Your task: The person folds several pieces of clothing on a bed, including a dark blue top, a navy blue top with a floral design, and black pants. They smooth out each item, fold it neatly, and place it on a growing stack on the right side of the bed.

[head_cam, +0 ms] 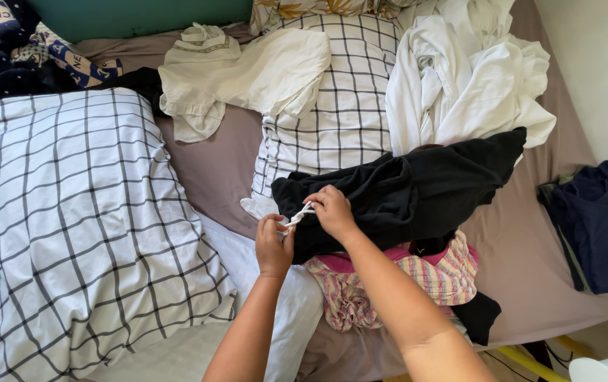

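The bed (219, 163) carries two checked pillows (84, 226) and unsorted clothes: a white heap (459, 85), a cream top (240, 71), a navy garment (604, 226). The black garment (417, 187) lies on a striped piece (424, 279), not yet folded. Left hand (274, 244) and right hand (332, 211) both pinch its white drawstring (298, 216).
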